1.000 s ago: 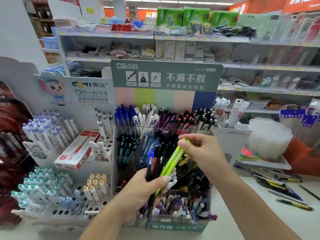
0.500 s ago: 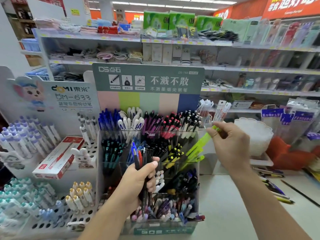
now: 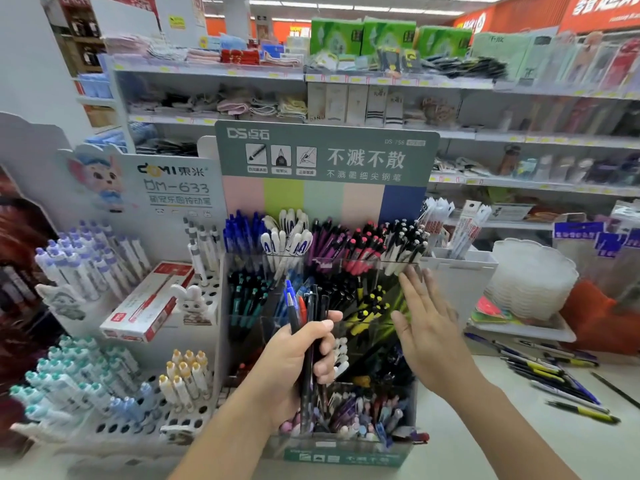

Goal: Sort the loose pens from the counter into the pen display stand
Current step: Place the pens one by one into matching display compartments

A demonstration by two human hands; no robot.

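Left grip is wrapped tight around a bundle of pens, blue, red and black ones, held nearly upright in front of the pen display stand; their top ends stick up above the thumb and their lower ends reach down past the palm toward the stand's lowest tier. Right grip holds nothing: its fingers are straight and spread, palm facing left, hovering just in front of the stand's right-hand middle compartments, where yellow-tipped pens sit at a slant.

More loose pens lie on the surface to the right of the stand, well apart from both hands, scattered flat with their long axes running roughly left to right and angled slightly away. The empty right hand is clearly the nearer one to them; the left is occupied and on the far side of the stand.

What the coming move turns on, as I judge it: the bundle stands just left of the free right hand, close beside it, long axes vertical, so the right hand can pluck one pen from the top of the bundle with a short sideways reach and drop it tip-down into a matching compartment. Otherwise it would swing right and down to the surface for another loose pen. The task looks partly done, with many still unsorted.
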